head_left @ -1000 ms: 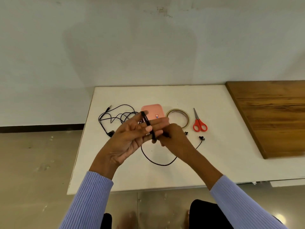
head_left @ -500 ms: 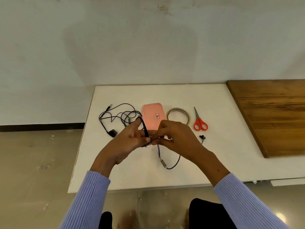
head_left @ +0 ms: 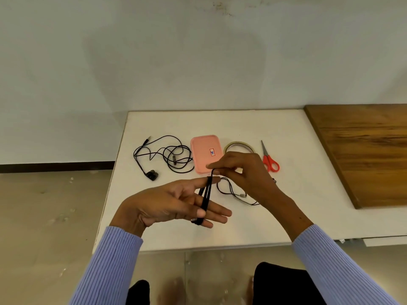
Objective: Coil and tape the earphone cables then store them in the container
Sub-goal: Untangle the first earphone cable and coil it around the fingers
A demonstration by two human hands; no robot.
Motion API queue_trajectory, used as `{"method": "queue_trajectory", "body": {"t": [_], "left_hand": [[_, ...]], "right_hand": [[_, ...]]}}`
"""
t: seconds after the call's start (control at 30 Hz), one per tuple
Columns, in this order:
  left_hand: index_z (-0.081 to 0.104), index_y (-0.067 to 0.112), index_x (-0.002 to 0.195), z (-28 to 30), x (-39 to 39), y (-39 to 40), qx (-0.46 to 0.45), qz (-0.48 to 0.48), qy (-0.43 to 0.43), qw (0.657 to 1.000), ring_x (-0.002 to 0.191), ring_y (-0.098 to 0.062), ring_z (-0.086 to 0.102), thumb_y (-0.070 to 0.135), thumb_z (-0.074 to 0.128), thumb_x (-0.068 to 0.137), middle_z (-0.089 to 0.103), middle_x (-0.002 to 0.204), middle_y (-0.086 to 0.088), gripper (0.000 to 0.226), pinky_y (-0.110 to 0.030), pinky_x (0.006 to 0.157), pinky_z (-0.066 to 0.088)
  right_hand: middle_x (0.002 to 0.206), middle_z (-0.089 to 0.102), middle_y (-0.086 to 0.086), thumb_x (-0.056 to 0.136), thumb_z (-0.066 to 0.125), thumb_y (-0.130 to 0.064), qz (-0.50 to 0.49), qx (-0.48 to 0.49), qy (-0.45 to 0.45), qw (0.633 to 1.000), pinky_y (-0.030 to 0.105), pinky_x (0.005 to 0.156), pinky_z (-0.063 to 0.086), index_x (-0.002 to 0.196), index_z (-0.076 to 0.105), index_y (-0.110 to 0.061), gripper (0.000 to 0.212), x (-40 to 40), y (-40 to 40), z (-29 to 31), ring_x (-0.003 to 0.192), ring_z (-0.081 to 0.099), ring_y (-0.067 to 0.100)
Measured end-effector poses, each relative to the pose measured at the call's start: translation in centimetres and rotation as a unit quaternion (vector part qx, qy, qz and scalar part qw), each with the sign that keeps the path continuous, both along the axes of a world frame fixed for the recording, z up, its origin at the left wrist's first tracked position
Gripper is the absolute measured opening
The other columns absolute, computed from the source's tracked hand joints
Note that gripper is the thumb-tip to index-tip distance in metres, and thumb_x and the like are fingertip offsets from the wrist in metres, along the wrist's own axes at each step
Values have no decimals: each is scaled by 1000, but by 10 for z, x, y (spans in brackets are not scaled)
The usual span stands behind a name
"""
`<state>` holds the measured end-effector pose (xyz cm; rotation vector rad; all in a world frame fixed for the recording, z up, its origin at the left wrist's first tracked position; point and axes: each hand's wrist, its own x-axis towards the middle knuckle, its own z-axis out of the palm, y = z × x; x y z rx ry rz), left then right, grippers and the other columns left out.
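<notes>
Mid-coil on first earphone cable [head_left: 206, 194]: thin, black, light and floppy, so likely to spring loose unless kept taut; best pinched at the running strand just beside the wound loops, not at the buds or the inline remote. Left hand [head_left: 174, 205] open, fingers spread as a former, several loops wound across them. Right hand [head_left: 237, 170] grip closed, thumb and forefinger pinched on the strand above the left index fingertip. Slack tail trailing over the tabletop [head_left: 286, 216] under the right hand, small grey inline piece on it. Second earphone cable [head_left: 163, 153] lying tangled at left, untouched. Pink container [head_left: 203, 144] lid on, tape roll [head_left: 239, 144] and scissors [head_left: 269, 160] to its right.
</notes>
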<state>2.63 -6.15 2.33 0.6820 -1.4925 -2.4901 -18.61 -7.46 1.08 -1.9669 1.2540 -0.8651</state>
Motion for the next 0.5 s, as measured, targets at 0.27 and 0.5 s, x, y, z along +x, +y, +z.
{"method": "queue_trajectory", "body": {"t": [0.27, 0.5], "left_hand": [[19, 20, 148, 5, 0, -2, 30, 43, 142, 989, 126, -39, 47, -5, 50, 88, 48, 135, -28, 73, -36, 96, 47], [38, 3, 127, 4, -13, -6, 51, 306, 117, 943, 115, -34, 59, -11, 48, 83, 60, 120, -29, 47, -36, 90, 53]], "right_hand": [[66, 63, 11, 89, 50, 5, -27, 226, -145, 963, 22, 52, 44, 96, 69, 2, 20, 21, 6, 5, 52, 53, 11], [62, 56, 1, 87, 46, 2, -45, 232, -19, 972, 27, 59, 41, 75, 62, -3, 21, 34, 10, 1, 55, 49, 7]]}}
